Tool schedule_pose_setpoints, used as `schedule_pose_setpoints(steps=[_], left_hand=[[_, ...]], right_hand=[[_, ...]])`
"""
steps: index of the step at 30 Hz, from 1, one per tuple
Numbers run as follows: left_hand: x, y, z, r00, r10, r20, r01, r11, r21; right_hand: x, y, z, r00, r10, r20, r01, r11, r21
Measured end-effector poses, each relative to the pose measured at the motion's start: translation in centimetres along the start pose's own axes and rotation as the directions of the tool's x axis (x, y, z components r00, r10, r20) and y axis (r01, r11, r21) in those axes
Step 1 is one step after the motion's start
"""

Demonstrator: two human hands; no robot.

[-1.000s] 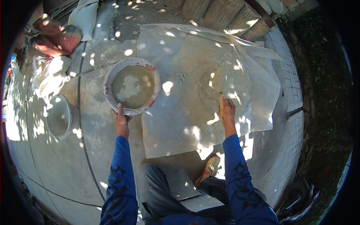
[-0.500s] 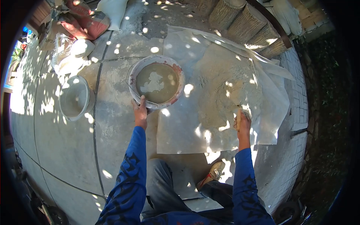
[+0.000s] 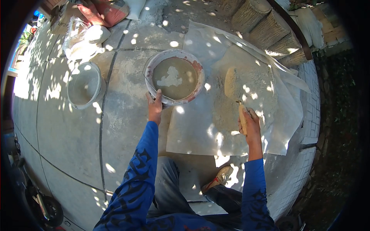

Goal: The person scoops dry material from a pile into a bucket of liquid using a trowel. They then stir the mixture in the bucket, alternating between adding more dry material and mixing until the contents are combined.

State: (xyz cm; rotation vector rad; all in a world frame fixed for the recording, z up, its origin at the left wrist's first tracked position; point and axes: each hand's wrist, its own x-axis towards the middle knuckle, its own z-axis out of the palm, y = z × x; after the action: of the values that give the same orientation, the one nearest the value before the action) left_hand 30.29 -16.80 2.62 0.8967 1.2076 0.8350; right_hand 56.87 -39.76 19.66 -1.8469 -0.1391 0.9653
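Observation:
My left hand (image 3: 155, 106) grips the near rim of a round bucket (image 3: 199, 73), thumb over the edge and fingers beneath. Inside the bucket is grey-brown water with a pale patch of foam or reflection (image 3: 169, 78). My right hand (image 3: 251, 125) is closed around the wooden handle of a trowel (image 3: 232, 84). Its blade, coated in the same tan-grey as the powder, lies over a spread of grey cement-like powder (image 3: 254, 73). Under the powder is a translucent plastic sheet (image 3: 189, 134).
To the left stands a second bucket (image 3: 101, 90), pale grey. Behind it are a white plastic bag (image 3: 79, 46) and red-and-brown paper sacks (image 3: 110, 13). Bark-textured stumps (image 3: 266, 29) line the sheet's far right side. My shoe (image 3: 221, 178) is near the sheet's front edge.
The trowel has turned, its blade now showing long and flat over the powder, left of where it was. My left hand keeps its hold on the bucket. The whole view has shifted slightly.

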Motion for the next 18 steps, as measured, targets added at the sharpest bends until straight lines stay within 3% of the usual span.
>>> schedule_pose_setpoints(steps=[2,4,7,11,15,17,18], left_hand=[[0.3,-0.5,-0.5,0.999,0.030,-0.022,-0.029,0.998,0.048],[0.1,-0.2,-0.5,0.997,0.041,0.059,-0.041,0.999,0.000],[-0.9,1.0,0.1,0.998,-0.025,0.049,0.028,0.997,-0.066],[0.0,-0.1,0.0,1.000,0.010,0.006,-0.010,1.000,-0.026],[0.6,-1.2,-0.1,1.000,-0.002,-0.007,0.001,0.999,-0.040],[0.8,-1.3,0.0,1.000,-0.003,-0.015,0.003,0.999,-0.037],[0.7,-1.2,-0.1,1.000,-0.008,-0.013,0.007,0.999,-0.035]], right_hand=[[-0.6,-1.3,2.5,0.995,-0.032,0.097,0.038,0.998,-0.057],[-0.4,-2.1,4.8,0.988,-0.024,0.154,0.035,0.997,-0.068],[0.5,-2.6,8.2,0.969,-0.028,0.244,0.059,0.991,-0.119],[2.1,-3.1,11.3,0.929,-0.043,0.369,0.131,0.967,-0.219],[3.8,-2.7,13.2,0.916,-0.040,0.399,0.168,0.941,-0.292],[4.9,-2.3,13.4,0.871,-0.117,0.478,0.323,0.868,-0.378],[4.9,-2.2,13.6,0.871,-0.115,0.478,0.323,0.868,-0.378]])
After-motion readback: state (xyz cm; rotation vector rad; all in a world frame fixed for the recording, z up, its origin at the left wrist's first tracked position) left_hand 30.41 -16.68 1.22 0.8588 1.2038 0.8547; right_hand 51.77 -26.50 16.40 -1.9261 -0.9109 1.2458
